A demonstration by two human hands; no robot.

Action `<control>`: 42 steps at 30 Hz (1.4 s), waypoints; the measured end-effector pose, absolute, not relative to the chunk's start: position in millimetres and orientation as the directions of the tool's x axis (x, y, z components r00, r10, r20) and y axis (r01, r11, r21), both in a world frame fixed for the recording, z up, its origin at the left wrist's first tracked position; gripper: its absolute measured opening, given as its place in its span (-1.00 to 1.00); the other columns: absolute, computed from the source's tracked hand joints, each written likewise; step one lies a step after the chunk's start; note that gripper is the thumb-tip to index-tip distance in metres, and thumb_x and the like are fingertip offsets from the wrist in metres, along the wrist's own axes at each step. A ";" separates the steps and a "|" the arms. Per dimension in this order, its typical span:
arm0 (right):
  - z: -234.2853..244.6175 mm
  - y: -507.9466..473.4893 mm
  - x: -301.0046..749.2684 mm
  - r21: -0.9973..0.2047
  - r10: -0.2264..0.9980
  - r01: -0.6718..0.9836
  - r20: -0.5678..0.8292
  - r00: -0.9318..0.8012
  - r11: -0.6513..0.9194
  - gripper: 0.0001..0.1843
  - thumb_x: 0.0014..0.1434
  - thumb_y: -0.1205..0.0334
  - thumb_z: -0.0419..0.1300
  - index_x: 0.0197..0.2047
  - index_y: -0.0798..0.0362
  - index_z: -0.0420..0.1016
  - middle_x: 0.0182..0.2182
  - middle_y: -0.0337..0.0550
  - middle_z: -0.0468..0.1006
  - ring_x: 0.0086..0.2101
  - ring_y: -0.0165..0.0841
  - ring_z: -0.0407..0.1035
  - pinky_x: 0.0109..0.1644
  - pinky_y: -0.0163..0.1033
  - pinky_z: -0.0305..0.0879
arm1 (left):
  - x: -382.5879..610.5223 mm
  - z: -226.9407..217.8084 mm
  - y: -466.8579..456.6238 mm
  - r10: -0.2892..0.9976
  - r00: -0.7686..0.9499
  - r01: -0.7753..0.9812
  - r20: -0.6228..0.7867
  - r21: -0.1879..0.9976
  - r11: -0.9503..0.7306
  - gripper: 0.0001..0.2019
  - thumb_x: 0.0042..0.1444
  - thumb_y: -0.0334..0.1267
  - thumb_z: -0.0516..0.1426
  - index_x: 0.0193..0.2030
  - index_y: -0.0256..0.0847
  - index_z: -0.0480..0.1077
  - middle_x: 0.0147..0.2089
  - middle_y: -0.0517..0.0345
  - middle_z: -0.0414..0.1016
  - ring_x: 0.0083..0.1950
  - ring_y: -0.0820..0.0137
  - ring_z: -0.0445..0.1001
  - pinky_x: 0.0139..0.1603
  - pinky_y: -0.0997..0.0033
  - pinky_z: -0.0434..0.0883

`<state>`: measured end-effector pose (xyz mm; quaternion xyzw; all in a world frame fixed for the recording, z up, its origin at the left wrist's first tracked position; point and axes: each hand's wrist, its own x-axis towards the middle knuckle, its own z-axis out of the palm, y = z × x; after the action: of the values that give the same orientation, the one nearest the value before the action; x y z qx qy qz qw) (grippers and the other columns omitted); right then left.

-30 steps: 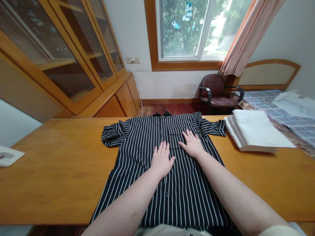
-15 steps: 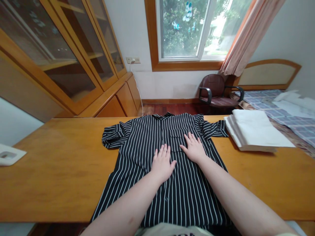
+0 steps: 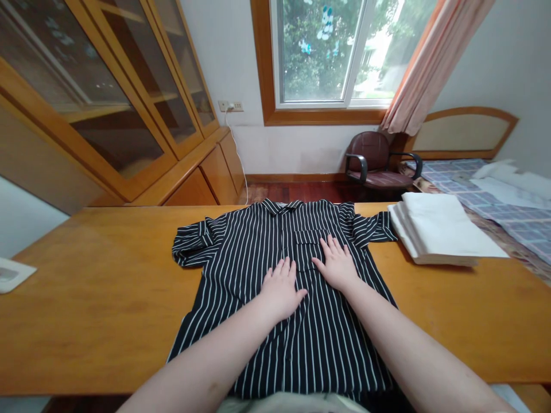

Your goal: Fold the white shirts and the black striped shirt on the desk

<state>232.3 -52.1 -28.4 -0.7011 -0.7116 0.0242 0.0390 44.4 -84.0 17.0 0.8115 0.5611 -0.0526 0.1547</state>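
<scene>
A black shirt with white stripes (image 3: 253,252) lies front side up across the table, its collar at the far edge and its short sleeves out to both sides. My left hand (image 3: 282,289) rests flat on the middle of the shirt, near the button line, fingers stretched out. Just right of it, my right hand (image 3: 338,264) lies palm down over the edge of the chest pocket (image 3: 305,252), fingers spread. Neither hand grips the cloth. Some creases run through the fabric around the left hand, and my forearms cover parts of the lower shirt.
The wooden table (image 3: 107,298) carries a stack of white sheets (image 3: 443,226) right of the shirt and a white object (image 3: 15,275) at the left edge. Beyond stand a glass-door cabinet (image 3: 172,155), an office chair (image 3: 374,158) and a bed (image 3: 491,178).
The collar end of the shirt now lies flatter and shows more fully. Both hands have slid slightly toward me, still flat on the cloth. The view has shifted a little.
</scene>
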 end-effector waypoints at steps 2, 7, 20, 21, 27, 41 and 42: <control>-28.4 -51.6 232.3 -0.086 1.000 0.996 0.015 -0.014 0.015 -0.20 0.23 -0.25 -0.21 0.38 0.08 -0.09 0.36 -0.01 -0.15 0.31 -0.18 -0.27 0.31 0.03 -0.37 | 38.5 26.7 -59.5 0.916 0.348 0.927 -0.199 0.220 -0.304 -0.43 0.20 0.08 -0.13 0.22 -0.20 0.25 0.29 -0.05 0.22 0.28 0.11 0.20 0.21 0.03 0.21; -28.3 -51.4 232.7 -0.086 1.000 0.996 0.020 -0.019 0.021 -0.20 0.23 -0.25 -0.23 0.38 0.07 -0.08 0.36 -0.01 -0.15 0.31 -0.18 -0.27 0.31 0.04 -0.36 | 10.2 15.6 0.6 0.958 0.244 0.960 0.151 0.101 -0.260 -0.47 0.23 -0.07 -0.07 0.28 -0.28 0.16 0.36 -0.08 0.07 0.38 0.14 -0.01 0.34 0.11 -0.01; -25.9 -71.5 216.3 -0.046 0.998 0.997 -0.020 0.066 -0.067 -0.21 0.24 -0.20 -0.18 0.38 0.10 -0.10 0.36 0.03 -0.17 0.31 -0.13 -0.26 0.29 0.08 -0.32 | -20.3 -28.5 -5.0 0.986 0.162 0.985 0.041 0.055 -0.164 -0.34 0.22 0.13 -0.25 0.38 -0.15 -0.05 0.42 -0.01 -0.09 0.41 0.14 -0.13 0.33 -0.04 -0.11; -25.4 -73.9 214.1 -0.042 0.997 0.997 -0.029 0.070 -0.071 -0.21 0.24 -0.20 -0.18 0.38 0.11 -0.10 0.36 0.04 -0.17 0.31 -0.13 -0.26 0.29 0.08 -0.31 | -21.0 -28.6 -6.1 0.986 0.161 0.985 0.039 0.059 -0.163 -0.34 0.22 0.13 -0.25 0.38 -0.15 -0.05 0.42 -0.01 -0.09 0.41 0.14 -0.13 0.33 -0.04 -0.11; -11.1 -80.0 207.3 -0.043 0.991 0.997 -0.120 0.057 -0.063 -0.19 0.23 -0.19 -0.13 0.38 0.16 -0.09 0.35 0.10 -0.15 0.30 -0.06 -0.22 0.26 0.13 -0.18 | -23.7 -30.8 -12.0 0.989 0.140 0.987 0.043 0.075 -0.143 -0.34 0.22 0.13 -0.27 0.38 -0.14 -0.07 0.42 0.00 -0.10 0.41 0.15 -0.14 0.34 -0.04 -0.12; -19.1 -14.4 239.2 -0.085 0.997 0.996 -0.080 -0.012 0.006 -0.17 0.19 -0.32 -0.24 0.38 -0.01 -0.13 0.36 0.02 -0.16 0.31 -0.10 -0.30 0.28 0.16 -0.38 | -27.2 -26.4 -25.8 0.993 0.114 0.990 -0.005 0.078 -0.114 -0.32 0.22 0.14 -0.28 0.39 -0.16 -0.09 0.43 -0.01 -0.15 0.42 0.13 -0.18 0.34 -0.07 -0.15; -21.3 -15.6 239.6 -0.084 0.997 0.996 -0.080 -0.012 0.005 -0.17 0.19 -0.32 -0.25 0.39 -0.02 -0.15 0.36 0.00 -0.17 0.31 -0.11 -0.32 0.28 0.16 -0.40 | -27.4 -25.3 -26.3 0.994 0.107 0.992 -0.015 0.072 -0.105 -0.32 0.22 0.14 -0.27 0.39 -0.18 -0.10 0.43 -0.03 -0.16 0.42 0.12 -0.19 0.33 -0.08 -0.15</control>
<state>239.6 -15.6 -21.3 -0.7030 -0.7088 0.0581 0.0012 -27.4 -26.3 -25.3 0.7432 0.6680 0.0184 0.0319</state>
